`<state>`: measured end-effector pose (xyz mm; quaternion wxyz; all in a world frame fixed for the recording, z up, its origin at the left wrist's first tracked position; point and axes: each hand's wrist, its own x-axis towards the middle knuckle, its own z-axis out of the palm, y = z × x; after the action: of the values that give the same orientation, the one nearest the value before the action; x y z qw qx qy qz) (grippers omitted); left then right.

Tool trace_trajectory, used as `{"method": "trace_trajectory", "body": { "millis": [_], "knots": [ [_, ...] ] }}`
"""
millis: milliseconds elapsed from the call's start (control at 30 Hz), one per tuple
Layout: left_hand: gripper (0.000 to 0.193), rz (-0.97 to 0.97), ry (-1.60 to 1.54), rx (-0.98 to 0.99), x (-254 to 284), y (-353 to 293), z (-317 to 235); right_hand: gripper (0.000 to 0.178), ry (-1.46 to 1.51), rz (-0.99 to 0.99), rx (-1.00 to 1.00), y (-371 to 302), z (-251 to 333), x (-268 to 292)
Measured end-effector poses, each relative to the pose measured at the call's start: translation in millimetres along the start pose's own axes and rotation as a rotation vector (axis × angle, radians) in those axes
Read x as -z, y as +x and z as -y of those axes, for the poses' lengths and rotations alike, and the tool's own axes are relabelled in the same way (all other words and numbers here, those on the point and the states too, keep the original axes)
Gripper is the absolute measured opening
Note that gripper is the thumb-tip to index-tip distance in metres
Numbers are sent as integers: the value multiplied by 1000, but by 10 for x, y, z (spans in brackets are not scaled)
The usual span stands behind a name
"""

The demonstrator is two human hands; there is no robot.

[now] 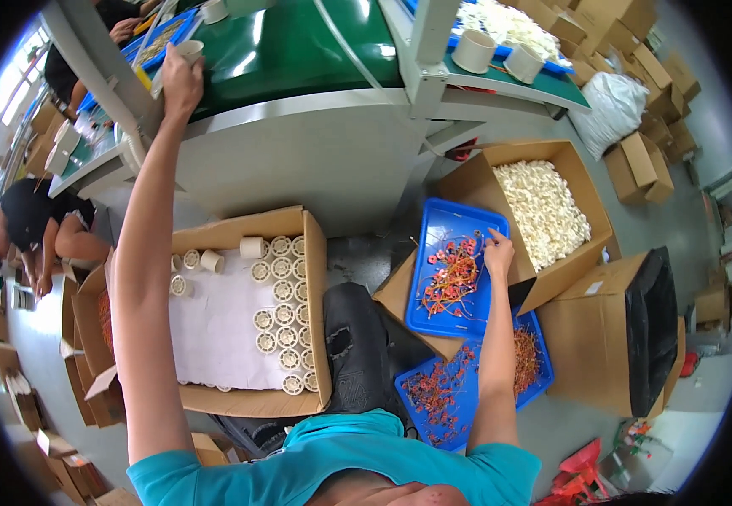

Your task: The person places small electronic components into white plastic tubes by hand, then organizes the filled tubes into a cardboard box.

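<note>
My left arm reaches far forward to the green conveyor belt (pixel 298 51), and my left hand (pixel 182 83) is closed around a white plastic cup-shaped part (pixel 190 51) at the belt's left edge. On the right, my right hand (pixel 499 253) is over the right rim of a blue tray (pixel 446 221), its fingers pinched together. Anything between those fingertips is too small to make out. Inside that tray lies a tangle of small red parts with thin wires (pixel 452 274).
Left of my knee, a cardboard box (pixel 317 312) holds round white parts (pixel 284 314) on a pale sheet. Another blue tray (pixel 408 413) carries more wired parts. A carton (pixel 568 156) of small white pieces stands at right. A person (pixel 33 223) crouches far left.
</note>
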<state>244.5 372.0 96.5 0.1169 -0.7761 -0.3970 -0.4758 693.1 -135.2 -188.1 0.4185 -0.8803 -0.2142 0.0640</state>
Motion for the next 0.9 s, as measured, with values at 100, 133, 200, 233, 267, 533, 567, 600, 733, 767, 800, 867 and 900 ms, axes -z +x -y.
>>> {"method": "trace_trajectory", "body": {
  "millis": [100, 133, 200, 233, 267, 533, 567, 600, 733, 767, 800, 867, 900],
  "knots": [
    [72, -104, 206, -108, -30, -29, 6, 34, -228, 106, 176, 123, 38, -47],
    [72, -109, 183, -100, -10, -45, -58, 34, -240, 64, 217, 190, -67, -35],
    [68, -119, 178, -115, 156, -131, -104, 30, -245, 109, 173, 148, 31, -69],
    [64, -139, 151, -136, 250, -194, -154, 30, -248, 123, 174, 95, 70, -113],
    [64, -136, 145, -133, 350, -259, -303, 29, -235, 138, 204, 60, 91, -93],
    [52, -74, -192, -200, 817, -2446, -770, 18, -237, 183, 261, 21, 100, -76],
    [49, 23, -168, -64, 810, -2813, -713, 17, -211, 136, 250, -69, 212, -87],
    [47, 104, -162, 10, 797, -3067, -701, 16, -174, 79, 259, -115, 277, -29],
    [60, 434, -155, 338, 709, -3668, -592, 14, -60, -179, 275, -240, 429, 229],
    [64, 527, -156, 346, 661, -3707, -565, 14, -48, -234, 295, -305, 474, 325],
    [68, 624, -150, 355, 654, -3754, -515, 15, 0, -201, 252, -456, 643, 428],
    [71, 784, -128, 260, 574, -3856, -377, 17, 85, -224, 266, -598, 685, 569],
    [70, 775, -158, 283, 519, -3887, -406, 16, 144, -238, 267, -672, 663, 642]
  ]
}}
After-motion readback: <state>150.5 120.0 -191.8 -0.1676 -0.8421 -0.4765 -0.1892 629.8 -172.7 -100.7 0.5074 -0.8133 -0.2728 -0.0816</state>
